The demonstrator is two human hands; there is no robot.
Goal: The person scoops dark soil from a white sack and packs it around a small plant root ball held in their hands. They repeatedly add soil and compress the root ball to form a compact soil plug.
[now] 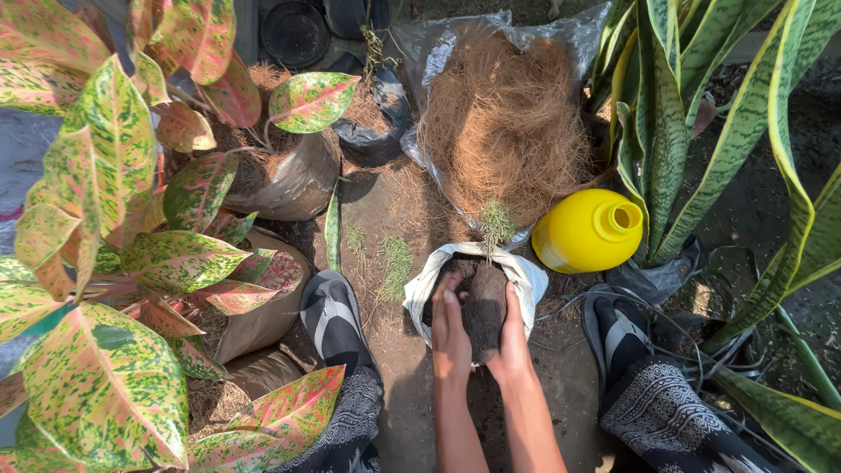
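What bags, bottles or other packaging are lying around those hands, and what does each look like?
White bag: under both hands, open, dark soil inside.
Clear plastic bag: behind it, full of brown fibre.
Yellow bottle: right of the white bag, on its side, open neck.
Black grow bag: upper middle, small.
No labels or screens.

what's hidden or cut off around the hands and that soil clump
- Head view: the underside of the soil clump is covered by the left hand and right hand cupping it.
- Inside of the white bag: dark, mostly blocked by clump and hands.
- Small plant on the clump: too small to tell its kind.
- Yellow bottle: contents not visible.
- Forearms: cut off by the bottom edge.
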